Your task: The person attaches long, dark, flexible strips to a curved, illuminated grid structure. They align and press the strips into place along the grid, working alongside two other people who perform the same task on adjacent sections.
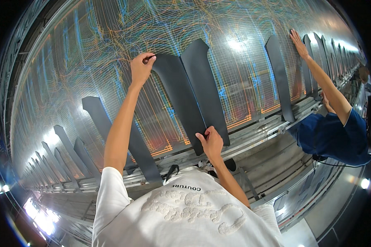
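Two long dark grey strips with flared far ends lie side by side in front of me on a metal table covered in coloured lines. My left hand (142, 69) pinches the far left corner of the left grey strip (173, 90). Lower down, my right hand (211, 143) has its fingers closed at the near end of the strips, around the seam between them. The right grey strip (206, 86) lies flat next to it, its near end partly behind my right hand. Which strip edge the right fingers grip is hard to see.
The lined metal table (239, 57) curves away to both sides, edged by a metal rail (251, 138). More grey strips (105, 123) stand spaced along its near edge. At the right, a co-worker in a dark blue shirt (338, 136) reaches over the table beside another strip (280, 74).
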Motion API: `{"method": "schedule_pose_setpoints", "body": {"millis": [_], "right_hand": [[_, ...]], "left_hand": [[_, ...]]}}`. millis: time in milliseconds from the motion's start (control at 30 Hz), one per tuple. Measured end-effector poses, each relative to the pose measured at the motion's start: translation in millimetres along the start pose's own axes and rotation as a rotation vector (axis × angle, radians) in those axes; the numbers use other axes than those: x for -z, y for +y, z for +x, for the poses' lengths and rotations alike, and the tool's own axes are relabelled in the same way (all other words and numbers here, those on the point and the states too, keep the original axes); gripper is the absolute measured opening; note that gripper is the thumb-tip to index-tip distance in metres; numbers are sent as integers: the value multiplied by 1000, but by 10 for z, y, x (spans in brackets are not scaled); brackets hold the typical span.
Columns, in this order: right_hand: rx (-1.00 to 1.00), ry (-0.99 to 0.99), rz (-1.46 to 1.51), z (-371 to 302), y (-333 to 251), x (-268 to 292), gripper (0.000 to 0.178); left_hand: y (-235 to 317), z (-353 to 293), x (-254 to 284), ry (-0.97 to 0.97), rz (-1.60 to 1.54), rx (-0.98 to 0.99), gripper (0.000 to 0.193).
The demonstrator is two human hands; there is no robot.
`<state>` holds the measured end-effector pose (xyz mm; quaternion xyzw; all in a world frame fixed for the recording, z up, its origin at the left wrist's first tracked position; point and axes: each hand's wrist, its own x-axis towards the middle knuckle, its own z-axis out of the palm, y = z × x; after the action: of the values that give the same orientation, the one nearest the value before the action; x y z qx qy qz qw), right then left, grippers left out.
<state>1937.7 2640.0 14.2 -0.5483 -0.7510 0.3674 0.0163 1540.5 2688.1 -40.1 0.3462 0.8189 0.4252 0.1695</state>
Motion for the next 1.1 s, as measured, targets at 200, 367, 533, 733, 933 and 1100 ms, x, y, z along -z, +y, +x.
{"method": "schedule_pose_setpoints", "body": {"millis": [200,367,533,733,933,1100], "right_hand": [[-2,-5,-5,19,-25,8,42],[-10,0,-14,22,-29,1,42],[6,15,-4,22,-20,0,42],[12,32,13,22,-2,-8,42],[27,36,23,23,-2,-15,42],[30,42,23,24,-9,-7,42]], "left_hand": [[36,24,-11,-10,3,25,19],[-36,39,-13,14,5,-3,21],[-15,44,-3,-4,43,-5,25],[206,-46,-107,26,159,-69,53],[296,-129,-396,203,319,7,73],[263,-120,-445,206,296,32,80]]}}
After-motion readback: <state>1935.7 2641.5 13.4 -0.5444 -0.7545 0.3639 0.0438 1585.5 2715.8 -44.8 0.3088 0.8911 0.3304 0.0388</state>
